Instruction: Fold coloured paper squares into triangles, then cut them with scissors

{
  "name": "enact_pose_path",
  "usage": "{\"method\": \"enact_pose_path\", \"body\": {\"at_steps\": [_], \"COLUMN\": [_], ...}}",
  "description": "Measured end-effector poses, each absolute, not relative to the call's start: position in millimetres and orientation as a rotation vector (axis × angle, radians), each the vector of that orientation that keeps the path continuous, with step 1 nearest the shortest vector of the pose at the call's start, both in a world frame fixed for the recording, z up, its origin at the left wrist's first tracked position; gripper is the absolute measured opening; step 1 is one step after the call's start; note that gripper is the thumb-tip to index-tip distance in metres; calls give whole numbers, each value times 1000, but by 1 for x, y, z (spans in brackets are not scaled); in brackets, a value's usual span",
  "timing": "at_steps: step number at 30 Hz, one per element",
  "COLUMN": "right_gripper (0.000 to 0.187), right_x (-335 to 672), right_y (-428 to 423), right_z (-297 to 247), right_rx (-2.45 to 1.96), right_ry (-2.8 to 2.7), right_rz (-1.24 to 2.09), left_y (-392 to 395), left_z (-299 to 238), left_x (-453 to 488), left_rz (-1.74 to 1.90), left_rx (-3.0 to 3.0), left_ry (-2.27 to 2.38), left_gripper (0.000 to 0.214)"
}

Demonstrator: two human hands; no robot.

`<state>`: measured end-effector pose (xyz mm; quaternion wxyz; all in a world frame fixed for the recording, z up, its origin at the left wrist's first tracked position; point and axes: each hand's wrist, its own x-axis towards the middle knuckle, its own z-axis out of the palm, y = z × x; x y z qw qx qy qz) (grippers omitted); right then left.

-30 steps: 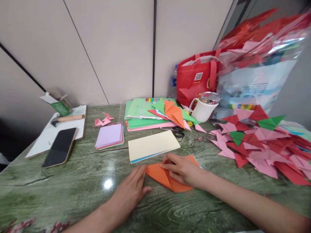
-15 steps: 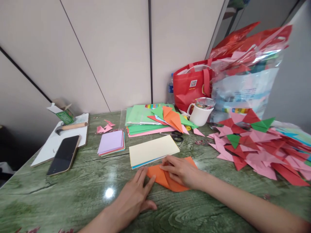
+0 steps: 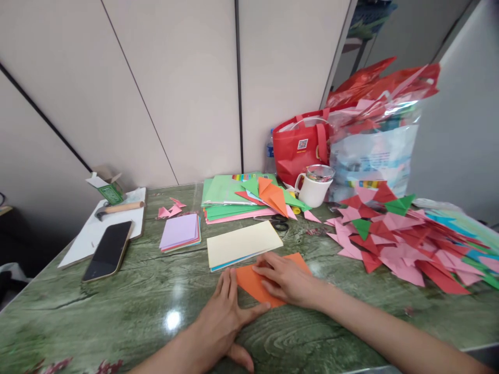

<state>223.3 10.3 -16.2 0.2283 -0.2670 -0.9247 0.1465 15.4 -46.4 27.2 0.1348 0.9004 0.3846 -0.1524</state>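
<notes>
A folded sheet of orange origami paper [image 3: 251, 280] lies on the table under both hands. My left hand [image 3: 224, 317] rests at its left end with fingers stretched out. One fingertip touches the lower edge, and the thumb is spread away on the tabletop. From the right, my right hand [image 3: 288, 280] reaches over the sheet with bent fingers closed on its middle. The hand covers part of the paper, so the fold beneath cannot be seen. Just behind the orange sheet sits a stack of cream paper strips [image 3: 244, 244], with blue showing underneath.
Lilac square sheets [image 3: 179, 231], a phone [image 3: 108, 251] and a hammer [image 3: 122, 208] are at left. Behind lie green paper packs [image 3: 222, 189], scissors [image 3: 279, 223] and a white mug [image 3: 312, 190]. Folded pink and red pieces [image 3: 390, 234] pile up at right, before a filled plastic bag [image 3: 374, 150].
The orange paper's raised flap now lies flatter. A finger of my left hand has stretched right onto the paper's lower edge. The camera view has shifted slightly.
</notes>
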Motion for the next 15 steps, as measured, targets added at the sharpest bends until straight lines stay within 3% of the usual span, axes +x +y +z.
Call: {"method": "enact_pose_path", "body": {"at_steps": [9, 15], "right_gripper": [35, 37], "right_x": [207, 206], "right_y": [1, 1], "right_z": [-3, -3], "right_rx": [-1097, -1146], "right_ry": [-2525, -2515], "right_rz": [487, 516], "left_y": [-55, -63], "left_z": [11, -1], "left_x": [0, -13], "left_rz": [-191, 80], "left_rx": [2657, 2802], "left_ry": [1181, 1254], "left_gripper": [103, 81]}}
